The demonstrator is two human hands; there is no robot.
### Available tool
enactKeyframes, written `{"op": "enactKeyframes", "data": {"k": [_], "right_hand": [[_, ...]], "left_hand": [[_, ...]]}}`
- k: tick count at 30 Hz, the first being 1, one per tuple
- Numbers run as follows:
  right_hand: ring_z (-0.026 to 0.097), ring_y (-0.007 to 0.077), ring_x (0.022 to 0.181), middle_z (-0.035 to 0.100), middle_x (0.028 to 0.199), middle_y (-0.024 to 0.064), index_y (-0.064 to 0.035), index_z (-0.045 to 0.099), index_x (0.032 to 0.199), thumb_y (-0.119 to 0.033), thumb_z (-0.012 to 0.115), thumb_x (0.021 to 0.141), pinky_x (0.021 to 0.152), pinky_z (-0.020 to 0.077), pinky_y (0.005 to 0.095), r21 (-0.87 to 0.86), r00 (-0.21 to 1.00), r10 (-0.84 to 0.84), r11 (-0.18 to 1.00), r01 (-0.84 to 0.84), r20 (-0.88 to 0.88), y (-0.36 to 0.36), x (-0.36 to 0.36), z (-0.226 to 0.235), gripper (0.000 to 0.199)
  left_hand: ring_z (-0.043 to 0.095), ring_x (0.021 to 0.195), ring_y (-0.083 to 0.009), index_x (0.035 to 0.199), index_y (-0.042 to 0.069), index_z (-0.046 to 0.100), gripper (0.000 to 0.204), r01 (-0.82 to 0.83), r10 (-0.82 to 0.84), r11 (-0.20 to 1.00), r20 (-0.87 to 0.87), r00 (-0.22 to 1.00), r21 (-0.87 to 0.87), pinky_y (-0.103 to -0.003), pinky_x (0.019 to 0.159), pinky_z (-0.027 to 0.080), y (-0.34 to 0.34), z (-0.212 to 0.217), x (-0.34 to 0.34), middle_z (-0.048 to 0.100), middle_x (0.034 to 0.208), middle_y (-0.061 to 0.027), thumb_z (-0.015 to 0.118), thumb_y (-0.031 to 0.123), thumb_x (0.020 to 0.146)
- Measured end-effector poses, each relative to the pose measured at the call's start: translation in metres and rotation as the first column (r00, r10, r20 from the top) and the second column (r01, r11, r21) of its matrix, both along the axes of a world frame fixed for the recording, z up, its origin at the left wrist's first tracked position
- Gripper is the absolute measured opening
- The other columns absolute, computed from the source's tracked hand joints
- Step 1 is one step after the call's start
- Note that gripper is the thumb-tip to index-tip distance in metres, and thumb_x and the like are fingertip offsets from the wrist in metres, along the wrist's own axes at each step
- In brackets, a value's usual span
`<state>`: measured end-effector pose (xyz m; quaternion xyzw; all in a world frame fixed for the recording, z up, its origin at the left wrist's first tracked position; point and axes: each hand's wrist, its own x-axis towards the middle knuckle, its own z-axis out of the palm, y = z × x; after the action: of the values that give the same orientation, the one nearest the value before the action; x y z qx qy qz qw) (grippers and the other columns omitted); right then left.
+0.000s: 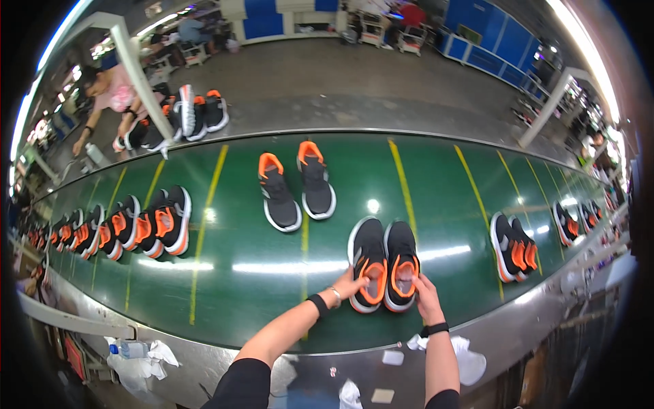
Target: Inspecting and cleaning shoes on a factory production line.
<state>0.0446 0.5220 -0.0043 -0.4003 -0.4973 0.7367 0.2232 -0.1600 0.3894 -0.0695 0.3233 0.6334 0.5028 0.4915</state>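
Green conveyor (238, 293) beneath; near its front edge, left hand (346, 285) clamps fingers on left shoe (368, 238); right hand (428, 298) likewise on right shoe (400, 240).

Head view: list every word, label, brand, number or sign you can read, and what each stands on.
No text can be read.
Insoles of the two shoes at the hands: any print too small.
Bottle at lower left: no legible label.
Blue cabinets at the back: too blurred.

From the front shoes (377, 252) on the conveyor belt (443, 204), a second pair (311, 184) lies beyond, leftward — a shoe row (126, 221) farther left, a third pair (505, 245) right.
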Motion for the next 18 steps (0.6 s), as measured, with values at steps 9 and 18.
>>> {"op": "enactKeyframes", "data": {"k": [9, 18], "right_hand": [[0.05, 0.0153, 0.096, 0.051, 0.108, 0.0101, 0.0057, 0.047, 0.113, -0.01, 0.051, 0.086, 0.085, 0.0396, 0.0272, 0.527, 0.887, -0.44, 0.791, 0.31, 0.138, -0.027, 0.017, 0.017, 0.032], [0.051, 0.014, 0.09, 0.055, 0.097, 0.0078, 0.0011, 0.054, 0.105, -0.002, 0.053, 0.082, 0.083, 0.0399, 0.0253, 0.419, 0.904, 0.264, 0.817, -0.395, 0.336, -0.197, 0.009, 0.101, 0.023]], "left_hand": [[0.056, 0.1, -0.0285, 0.121, -0.002, 0.043, 0.057, 0.069, -0.112, 0.989, -0.353, 0.929, -0.131, -0.034, 0.086, 0.044, -0.074, 0.076, -0.063, 0.052, 0.114, -0.0222, 0.055, 0.037, 0.081], [0.041, 0.107, -0.0374, 0.119, 0.014, 0.046, 0.057, -0.671, 0.036, 0.69, -0.912, 0.408, -0.272, -0.044, 0.087, 0.039, -0.266, 0.104, -0.222, 0.045, 0.114, -0.02, 0.064, 0.03, 0.067]]}}
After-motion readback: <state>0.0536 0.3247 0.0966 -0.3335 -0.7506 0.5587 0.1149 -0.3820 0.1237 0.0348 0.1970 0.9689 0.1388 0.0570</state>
